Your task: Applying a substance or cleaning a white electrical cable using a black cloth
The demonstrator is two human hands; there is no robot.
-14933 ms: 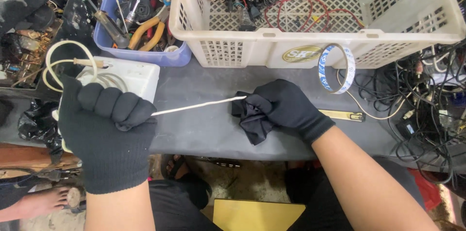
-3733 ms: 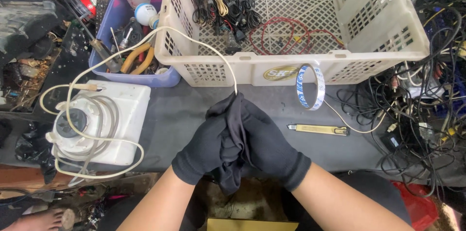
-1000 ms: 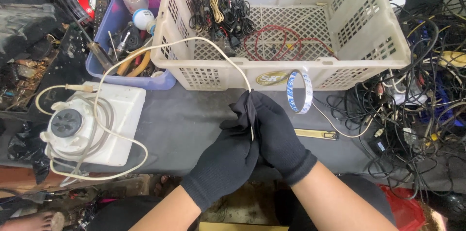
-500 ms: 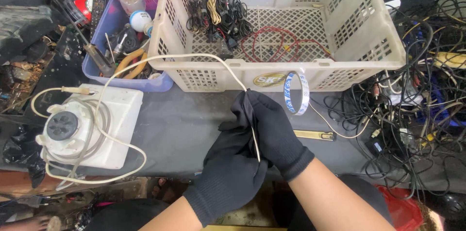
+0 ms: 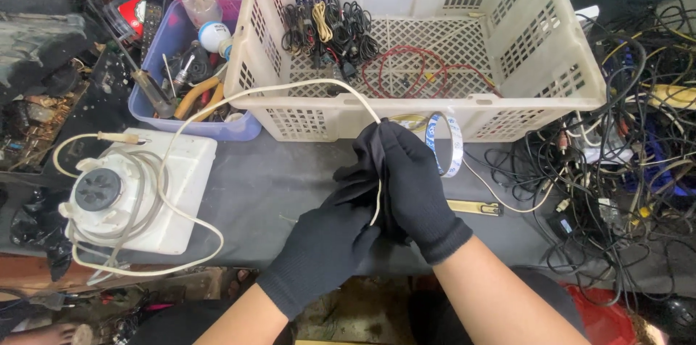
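Both hands wear black knit gloves and meet over the near middle of a dark grey tabletop (image 5: 275,178). The right hand (image 5: 417,189) is closed around a crumpled black cloth (image 5: 366,164), its fingers pressing the cloth against a thin cream cord (image 5: 290,88). The left hand (image 5: 326,243) sits just nearer, its fingers curled shut on the lower stretch of the same cord, which shows as a pale line between the two gloves.

From the hands the smooth cord arcs up and left across the front wall of a cream plastic basket (image 5: 507,109) with a lattice of square holes, then drops in loose loops around a white, boxy appliance base (image 5: 138,185) with a round grey hub at the left. Inside the basket lie bundled black cables (image 5: 330,26) and a coil of red wire (image 5: 406,69). A ring of white and blue tape (image 5: 448,143) leans just right of the hands. A blue tub (image 5: 156,109) of tools stands far left, and a tangle of dark wires (image 5: 623,156) spreads to the right.
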